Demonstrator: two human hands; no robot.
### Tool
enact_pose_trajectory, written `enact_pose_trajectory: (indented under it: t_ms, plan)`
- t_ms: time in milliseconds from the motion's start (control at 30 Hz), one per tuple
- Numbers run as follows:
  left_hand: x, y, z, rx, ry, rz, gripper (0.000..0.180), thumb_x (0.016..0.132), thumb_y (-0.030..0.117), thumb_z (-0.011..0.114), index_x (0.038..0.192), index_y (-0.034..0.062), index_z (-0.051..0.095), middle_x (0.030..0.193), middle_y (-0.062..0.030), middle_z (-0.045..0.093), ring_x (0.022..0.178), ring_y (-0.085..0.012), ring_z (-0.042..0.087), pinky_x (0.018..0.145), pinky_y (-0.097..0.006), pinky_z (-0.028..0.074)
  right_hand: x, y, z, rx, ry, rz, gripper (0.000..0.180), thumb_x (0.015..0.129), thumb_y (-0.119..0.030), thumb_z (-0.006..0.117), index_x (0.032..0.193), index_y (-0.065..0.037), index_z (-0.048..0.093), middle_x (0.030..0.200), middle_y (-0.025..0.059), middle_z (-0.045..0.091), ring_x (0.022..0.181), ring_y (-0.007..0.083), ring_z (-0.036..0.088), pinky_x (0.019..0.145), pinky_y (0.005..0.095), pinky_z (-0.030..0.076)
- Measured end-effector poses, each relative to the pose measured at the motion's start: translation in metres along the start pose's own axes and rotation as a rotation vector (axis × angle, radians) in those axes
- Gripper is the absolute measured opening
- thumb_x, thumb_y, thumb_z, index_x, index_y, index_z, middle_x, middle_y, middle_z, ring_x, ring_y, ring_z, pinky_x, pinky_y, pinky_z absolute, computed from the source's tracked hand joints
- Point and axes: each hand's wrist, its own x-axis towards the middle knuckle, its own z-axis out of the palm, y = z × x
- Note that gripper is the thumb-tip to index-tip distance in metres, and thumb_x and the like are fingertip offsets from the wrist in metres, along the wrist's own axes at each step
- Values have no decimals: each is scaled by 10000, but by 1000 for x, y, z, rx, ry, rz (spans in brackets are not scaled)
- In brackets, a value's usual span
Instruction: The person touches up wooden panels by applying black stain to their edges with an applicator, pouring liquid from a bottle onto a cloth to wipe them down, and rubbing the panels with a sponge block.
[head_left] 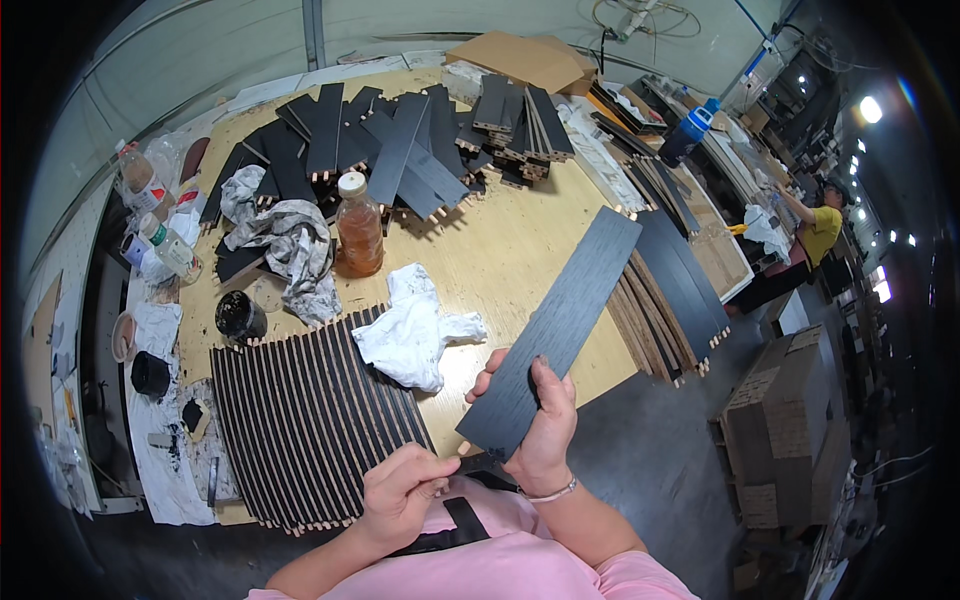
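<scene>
My right hand [545, 425] grips a long black wooden board [555, 335] near its lower end, thumb on the dark grained face and fingertips showing past the far edge. The board slants up and to the right, above the table's front edge. My left hand [405, 492] is closed in a pinch at the board's lower end. From its fingertips a thin dark piece [478, 462] reaches to the board's end; its kind cannot be made out. A pale wooden dowel sticks out there. Left of the hands, a row of similar boards [310, 420] stands on edge.
A crumpled white cloth [415, 330] lies partly on the row. Behind it are stained rags [290, 250], an amber bottle [360, 235], a dark jar [240, 317] and piled black boards [400, 150]. More boards [665, 280] lie right. Another person [815, 235] works far right, beyond cardboard boxes [790, 430].
</scene>
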Motion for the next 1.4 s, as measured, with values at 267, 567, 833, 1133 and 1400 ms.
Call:
enact_pose_trajectory:
  t_ms: [267, 567, 833, 1133, 1400]
  plan:
    - [0, 3, 1, -31, -26, -17, 259, 986, -109, 732, 1222, -20, 790, 900, -101, 671, 771, -190, 666, 670, -296, 514, -2, -1, -3, 19, -11, -30, 366, 1154, -285, 448, 1157, 42, 613, 1052, 186, 713, 842, 283, 749, 763, 454, 668]
    - [-2, 2, -1, -34, -25, -27, 274, 965, -114, 744, 1216, -17, 794, 906, -104, 680, 765, -196, 667, 672, -306, 521, -7, -1, -1, 30, -36, -47, 346, 1156, -275, 448, 1270, 25, 577, 1075, 187, 703, 865, 287, 746, 775, 460, 666]
    - [-3, 7, -7, 5, -39, -15, 283, 937, -105, 771, 1202, -8, 800, 897, -110, 686, 773, -207, 686, 671, -316, 533, -12, -7, 8, 53, -10, -72, 329, 1172, -212, 414, 1184, 70, 583, 1025, 197, 704, 839, 277, 728, 789, 457, 654]
    - [-4, 6, -9, 127, -66, 81, 322, 885, -106, 804, 1189, -2, 816, 908, -120, 707, 743, -218, 693, 648, -335, 545, -13, -7, 4, 69, -34, -73, 328, 1178, -211, 408, 1193, 70, 577, 1047, 201, 703, 854, 282, 732, 788, 460, 655]
    - [-1, 4, -10, 54, -62, 35, 307, 915, -116, 778, 1201, -8, 809, 903, -129, 702, 736, -224, 686, 651, -326, 537, -9, -8, 1, 58, -54, -78, 332, 1170, -219, 425, 1195, 74, 581, 1046, 207, 707, 845, 288, 734, 793, 464, 653]
